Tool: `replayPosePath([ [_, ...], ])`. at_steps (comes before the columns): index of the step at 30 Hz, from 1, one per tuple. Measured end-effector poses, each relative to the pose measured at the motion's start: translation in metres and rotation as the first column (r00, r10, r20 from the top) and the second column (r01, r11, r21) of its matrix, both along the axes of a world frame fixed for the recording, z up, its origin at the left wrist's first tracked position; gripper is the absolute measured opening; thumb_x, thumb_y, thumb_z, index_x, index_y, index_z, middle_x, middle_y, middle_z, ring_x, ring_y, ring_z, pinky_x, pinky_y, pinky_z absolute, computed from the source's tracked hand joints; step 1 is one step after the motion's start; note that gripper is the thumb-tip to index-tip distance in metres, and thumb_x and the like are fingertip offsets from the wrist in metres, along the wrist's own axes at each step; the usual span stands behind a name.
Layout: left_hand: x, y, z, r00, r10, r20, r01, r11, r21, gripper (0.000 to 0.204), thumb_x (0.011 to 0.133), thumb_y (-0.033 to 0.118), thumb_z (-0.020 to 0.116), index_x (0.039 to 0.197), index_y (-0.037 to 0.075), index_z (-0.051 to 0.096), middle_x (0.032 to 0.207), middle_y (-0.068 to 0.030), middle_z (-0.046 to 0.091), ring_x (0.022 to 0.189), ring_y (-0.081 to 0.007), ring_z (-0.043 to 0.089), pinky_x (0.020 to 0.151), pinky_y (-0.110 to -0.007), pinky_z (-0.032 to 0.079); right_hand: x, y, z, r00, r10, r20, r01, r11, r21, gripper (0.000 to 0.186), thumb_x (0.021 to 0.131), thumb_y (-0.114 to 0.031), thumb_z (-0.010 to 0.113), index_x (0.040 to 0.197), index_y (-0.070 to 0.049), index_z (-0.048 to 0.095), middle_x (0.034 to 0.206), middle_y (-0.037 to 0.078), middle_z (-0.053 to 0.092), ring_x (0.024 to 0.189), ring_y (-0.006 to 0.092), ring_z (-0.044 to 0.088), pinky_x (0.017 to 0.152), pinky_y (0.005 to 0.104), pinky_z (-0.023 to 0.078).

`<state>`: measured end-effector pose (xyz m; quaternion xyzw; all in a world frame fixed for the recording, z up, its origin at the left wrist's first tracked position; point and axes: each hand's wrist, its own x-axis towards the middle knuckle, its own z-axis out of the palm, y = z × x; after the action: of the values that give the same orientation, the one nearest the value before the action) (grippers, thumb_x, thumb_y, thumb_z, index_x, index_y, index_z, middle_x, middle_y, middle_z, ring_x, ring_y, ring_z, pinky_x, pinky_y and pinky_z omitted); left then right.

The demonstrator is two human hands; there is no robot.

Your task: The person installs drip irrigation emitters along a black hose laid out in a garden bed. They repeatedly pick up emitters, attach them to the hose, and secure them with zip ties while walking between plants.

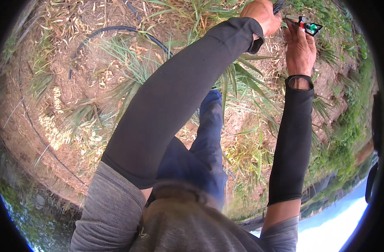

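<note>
My left hand [261, 17], in a black arm sleeve, is closed at the top edge around a dark object [279, 6] that I cannot make out. Just right of it my right hand [300, 50] grips a small sprinkler head [309, 27], a black frame with green and red parts, by its fingertips. A short grey stem [290, 17] runs from the sprinkler toward my left hand; where it ends is hidden.
A black hose [120, 27] curves over dry soil [61, 63] with straw and grass. A thin dark line [40, 138] runs along the left. Spiky plants [246, 73] grow below my hands, near my blue-trousered leg [208, 130]. Greenery and sky show at the rim.
</note>
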<state>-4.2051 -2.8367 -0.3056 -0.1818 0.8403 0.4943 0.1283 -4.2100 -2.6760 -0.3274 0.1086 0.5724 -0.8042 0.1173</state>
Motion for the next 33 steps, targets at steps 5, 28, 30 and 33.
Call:
replayPosePath([
  [5, -0.005, -0.010, 0.003, 0.995, -0.016, -0.096, 0.016, 1.000, -0.001, 0.026, 0.076, 0.024, 0.062, 0.091, 0.003, 0.066, 0.085, -0.0228, 0.066, 0.082, -0.0386, 0.064, 0.074, -0.045, 0.050, -0.014, 0.008, 0.000, 0.984, 0.173, -0.052, -0.167, 0.981, 0.101, 0.029, 0.093, -0.020, 0.059, 0.112, 0.001, 0.053, 0.112, 0.014, 0.062, 0.106, 0.0227, 0.060, 0.093, 0.0342, 0.048],
  [28, -0.002, 0.038, -0.023, 0.737, 0.641, 0.214, -0.615, 0.504, 0.607, 0.013, 0.065, 0.000, 0.077, 0.069, -0.002, 0.065, 0.061, -0.0105, 0.064, 0.053, -0.0159, 0.060, 0.047, -0.031, 0.047, -0.034, 0.003, 0.028, 0.913, 0.394, 0.103, -0.401, 0.825, 0.399, 0.021, 0.088, -0.017, 0.067, 0.100, 0.000, 0.065, 0.090, 0.001, 0.065, 0.080, 0.0070, 0.057, 0.072, 0.0207, 0.044],
  [30, -0.003, 0.034, -0.022, 0.753, 0.590, 0.291, -0.615, 0.476, 0.628, 0.011, 0.066, -0.001, 0.076, 0.071, -0.003, 0.066, 0.063, -0.0106, 0.064, 0.053, -0.0156, 0.059, 0.047, -0.030, 0.046, -0.037, 0.003, 0.036, 0.886, 0.442, 0.138, -0.461, 0.815, 0.351, 0.022, 0.087, -0.015, 0.067, 0.102, 0.000, 0.065, 0.092, 0.002, 0.066, 0.082, 0.0078, 0.057, 0.073, 0.0211, 0.044],
  [33, -0.007, 0.024, -0.020, 0.783, 0.499, 0.371, -0.601, 0.454, 0.658, 0.010, 0.067, -0.002, 0.075, 0.072, -0.004, 0.066, 0.065, -0.0105, 0.064, 0.052, -0.0155, 0.058, 0.046, -0.030, 0.045, -0.045, 0.009, 0.040, 0.836, 0.522, 0.170, -0.548, 0.805, 0.228, 0.024, 0.086, -0.012, 0.067, 0.106, 0.001, 0.065, 0.096, 0.004, 0.066, 0.084, 0.0092, 0.058, 0.073, 0.0216, 0.044],
])
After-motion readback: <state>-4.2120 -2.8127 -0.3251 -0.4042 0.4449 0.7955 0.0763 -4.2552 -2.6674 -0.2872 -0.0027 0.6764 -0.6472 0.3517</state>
